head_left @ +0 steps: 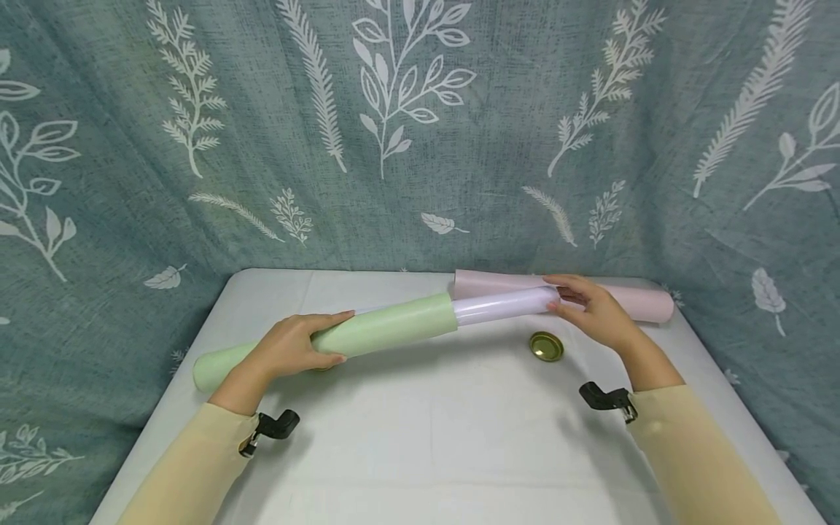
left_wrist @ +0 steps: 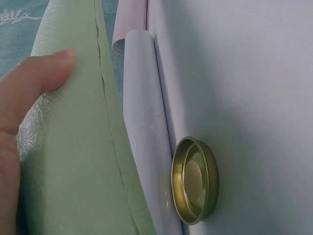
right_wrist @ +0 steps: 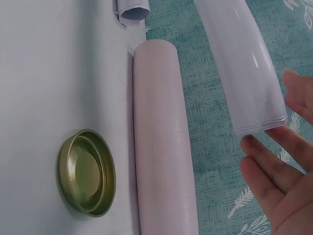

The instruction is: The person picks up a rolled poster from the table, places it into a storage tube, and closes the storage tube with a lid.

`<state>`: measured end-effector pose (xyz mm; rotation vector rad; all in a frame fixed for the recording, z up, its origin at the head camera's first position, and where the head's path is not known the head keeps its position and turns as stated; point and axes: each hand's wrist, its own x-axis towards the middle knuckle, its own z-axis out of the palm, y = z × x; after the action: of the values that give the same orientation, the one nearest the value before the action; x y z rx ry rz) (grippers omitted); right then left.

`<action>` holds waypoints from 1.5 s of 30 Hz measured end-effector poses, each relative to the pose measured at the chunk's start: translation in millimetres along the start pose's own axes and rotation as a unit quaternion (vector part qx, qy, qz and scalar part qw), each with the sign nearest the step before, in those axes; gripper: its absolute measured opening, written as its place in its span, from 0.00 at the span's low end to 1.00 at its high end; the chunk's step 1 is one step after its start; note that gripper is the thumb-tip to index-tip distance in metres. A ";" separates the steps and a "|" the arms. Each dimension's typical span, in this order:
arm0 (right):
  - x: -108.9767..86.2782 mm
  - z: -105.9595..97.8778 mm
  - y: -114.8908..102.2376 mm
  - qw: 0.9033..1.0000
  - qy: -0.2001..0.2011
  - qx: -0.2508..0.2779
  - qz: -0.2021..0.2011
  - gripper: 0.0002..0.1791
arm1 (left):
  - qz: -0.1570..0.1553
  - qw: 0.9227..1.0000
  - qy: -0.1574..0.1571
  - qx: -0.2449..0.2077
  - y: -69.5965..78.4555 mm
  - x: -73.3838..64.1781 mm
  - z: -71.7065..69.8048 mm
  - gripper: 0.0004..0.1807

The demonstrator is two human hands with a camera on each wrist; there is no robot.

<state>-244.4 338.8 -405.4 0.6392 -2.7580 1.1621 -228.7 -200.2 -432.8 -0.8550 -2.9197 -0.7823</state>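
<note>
My left hand [head_left: 289, 348] grips a light green tube [head_left: 394, 324], thumb and fingers on opposite sides, raised and slanting up to the right. A glossy white roll of paper [head_left: 505, 305] sticks out of the tube's right end. At the roll's outer end, my right hand [head_left: 593, 310] pinches the rim between thumb and fingers. The right wrist view shows several layered edges at the end of this roll [right_wrist: 247, 73]. The part of the roll inside the tube is hidden.
A pink tube [head_left: 639, 302] lies along the table's back edge. Another white roll [left_wrist: 144, 98] rests on the table behind the green tube. One gold lid [head_left: 546, 346] lies below the right hand; another gold lid [left_wrist: 195, 181] is near the left. Patterned cloth [head_left: 420, 219] hangs behind.
</note>
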 end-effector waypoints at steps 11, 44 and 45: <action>-0.3 6.5 3.1 0.998 0.015 0.067 0.009 0.23 | 0.000 1.000 0.000 -0.003 0.7 -0.5 1.1 0.41; 16.3 59.0 -16.0 0.976 -0.023 0.217 0.003 0.23 | 0.004 1.000 -0.019 -0.006 8.0 6.5 2.8 0.40; 16.4 59.9 -16.1 0.975 -0.022 0.220 0.005 0.23 | 0.004 1.000 -0.019 -0.005 8.5 6.9 3.1 0.40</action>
<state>-247.6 281.2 -433.4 0.6923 -2.5495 1.8030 -229.8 -189.1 -430.6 -0.8900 -2.9459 -0.7905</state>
